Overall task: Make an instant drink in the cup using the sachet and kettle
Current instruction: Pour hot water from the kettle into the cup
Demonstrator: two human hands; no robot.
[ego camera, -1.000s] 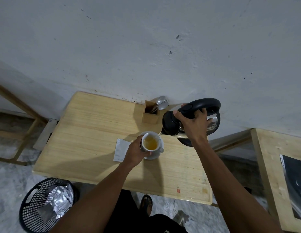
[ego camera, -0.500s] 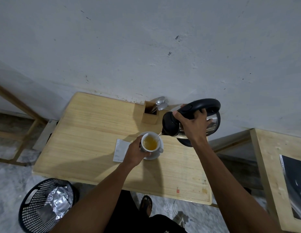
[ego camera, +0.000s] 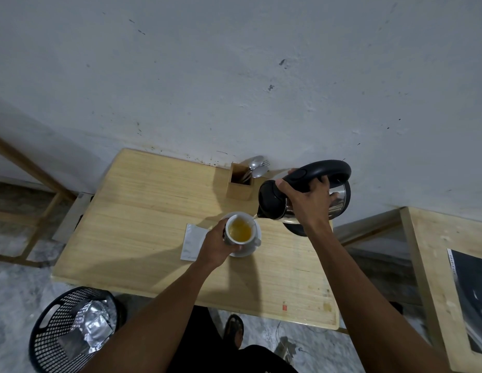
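Little has moved: the cup (ego camera: 239,229), over its saucer (ego camera: 249,251) mid-bench (ego camera: 143,211), is well filled with yellow drink while the kettle (ego camera: 270,200) stays tipped, spout at the rim. Left hand (ego camera: 217,247) wraps the cup; right hand (ego camera: 308,201) grips the kettle handle. Pour looks nearly done. The stream is barely visible; the left hand half covers the sachet (ego camera: 192,239).

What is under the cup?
A white saucer is under the cup; its rim shows in front and on the right. The left hand, gripping the cup, covers its left side, and the cup hides its middle.
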